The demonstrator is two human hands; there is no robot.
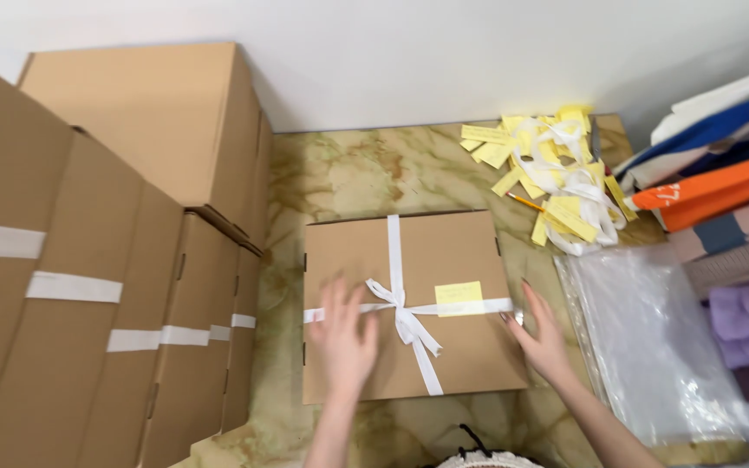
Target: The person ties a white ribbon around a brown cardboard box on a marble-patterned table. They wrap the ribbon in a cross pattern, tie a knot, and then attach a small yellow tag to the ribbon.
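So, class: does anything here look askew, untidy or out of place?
Mostly tidy. The yellow slips and white ribbon scraps lie in a loose, tangled heap at the table's far corner. The bow on the flat box hangs slightly off-centre, tails slanting right.

Tied box (409, 303) lies between stacked cartons (106, 260) and plastic bags (652, 347).

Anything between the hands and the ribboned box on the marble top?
Nothing visible. The left hand lies on the lid of the brown box, just left of the white ribbon bow. The right hand is at the box's right edge near the yellow note. The clear plastic bags sit off to the right, clear of both.
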